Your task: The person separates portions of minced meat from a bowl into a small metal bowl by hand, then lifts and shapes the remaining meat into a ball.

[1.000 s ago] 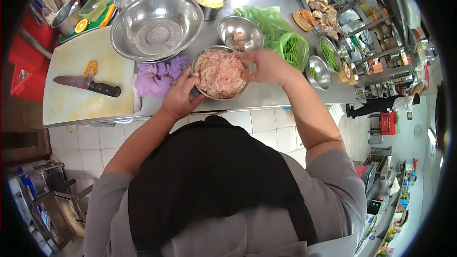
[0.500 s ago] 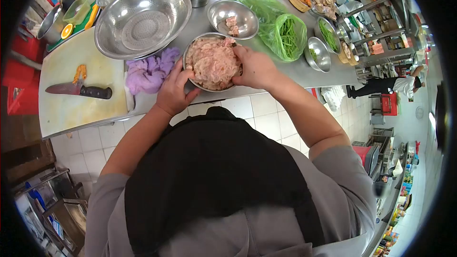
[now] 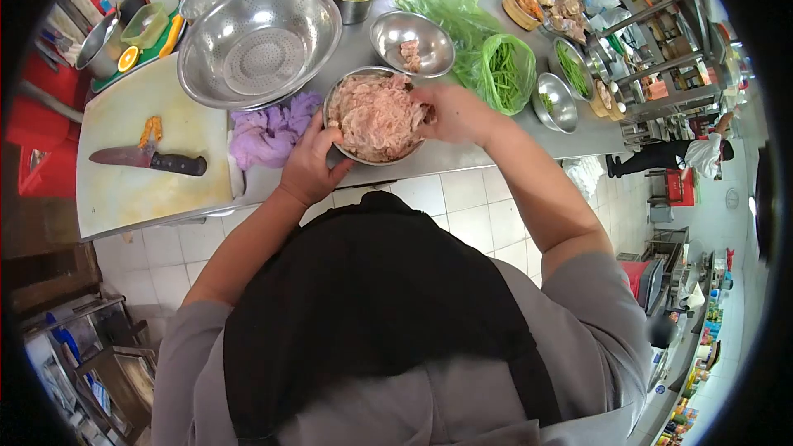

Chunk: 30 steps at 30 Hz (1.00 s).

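A steel bowl (image 3: 369,70) heaped with raw minced meat (image 3: 376,116) sits near the front edge of the steel table. My left hand (image 3: 312,161) grips the bowl's left side, thumb towards me and fingers along the rim. At the bowl's right side, my right hand (image 3: 456,116) has its fingers curled into the edge of the meat; some fingertips are hidden. Just behind is a smaller steel bowl (image 3: 429,41) with a few meat pieces (image 3: 410,54). A crumpled purple cloth (image 3: 273,128) lies beside my left hand.
Left, a knife (image 3: 178,164) lies on a cutting board (image 3: 124,198) near orange scraps (image 3: 150,130). A big perforated steel basin (image 3: 260,45) stands behind the cloth. Right are a green bag of beans (image 3: 502,74) and a small bowl (image 3: 557,107). Another person (image 3: 673,157) stands far right.
My right hand has shifted slightly and its fingers have curled further at the meat's right edge. My left hand keeps its hold on the bowl. The whole view has moved a little.
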Motion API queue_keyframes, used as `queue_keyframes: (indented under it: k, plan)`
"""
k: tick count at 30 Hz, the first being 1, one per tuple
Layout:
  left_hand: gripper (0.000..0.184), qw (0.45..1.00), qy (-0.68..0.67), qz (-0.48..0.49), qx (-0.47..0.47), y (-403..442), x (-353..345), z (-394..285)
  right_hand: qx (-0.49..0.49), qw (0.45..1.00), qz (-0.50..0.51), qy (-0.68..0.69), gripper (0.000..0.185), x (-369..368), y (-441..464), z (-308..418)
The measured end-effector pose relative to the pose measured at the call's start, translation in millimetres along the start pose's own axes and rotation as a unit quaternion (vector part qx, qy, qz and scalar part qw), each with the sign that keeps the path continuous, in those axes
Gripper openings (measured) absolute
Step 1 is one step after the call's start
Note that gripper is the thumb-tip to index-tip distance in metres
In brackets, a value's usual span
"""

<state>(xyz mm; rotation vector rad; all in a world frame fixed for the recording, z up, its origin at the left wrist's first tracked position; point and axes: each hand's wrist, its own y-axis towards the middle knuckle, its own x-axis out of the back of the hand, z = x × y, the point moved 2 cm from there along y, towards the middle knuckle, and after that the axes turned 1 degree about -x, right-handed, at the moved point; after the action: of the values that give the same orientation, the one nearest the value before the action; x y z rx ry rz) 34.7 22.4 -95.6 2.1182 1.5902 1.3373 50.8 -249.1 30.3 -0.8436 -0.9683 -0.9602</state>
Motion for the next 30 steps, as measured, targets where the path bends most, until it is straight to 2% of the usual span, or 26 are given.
queue_keyframes:
  k: [5,10,14,17,20,23,25,27,30]
  plan:
    - [0.051,0.997,0.063,-0.022,-0.047,-14,-14,21,-0.010,0.995,0.006,-0.100,0.042,-2,1,7]
    - [0.047,0.999,-0.012,0.034,0.036,-2,-2,2,-0.040,0.997,-0.006,-0.065,0.032,-11,9,-3]
    - [0.049,1.000,0.004,0.018,0.021,1,0,-5,-0.025,0.998,-0.037,-0.047,0.027,-16,13,-6]
    - [0.050,1.000,0.009,0.011,0.007,1,1,-4,-0.031,0.995,0.022,-0.093,0.028,-15,19,-6]
    - [0.051,1.000,0.023,0.006,-0.006,-2,-3,-1,-0.026,0.992,0.010,-0.120,0.033,-18,18,-1]
    - [0.052,0.999,0.036,-0.005,-0.015,-8,-6,6,-0.031,0.997,-0.016,-0.076,0.041,-17,21,-7]
    - [0.052,0.999,0.031,0.011,0.002,-10,-8,8,-0.063,0.984,-0.066,0.152,0.036,-13,21,-29]
    - [0.052,1.000,0.004,0.012,0.005,-5,-6,4,-0.139,0.918,-0.030,0.370,0.029,10,18,-28]
    - [0.052,1.000,-0.015,0.017,0.021,-2,-2,0,-0.134,0.817,-0.037,0.559,0.027,32,11,-21]
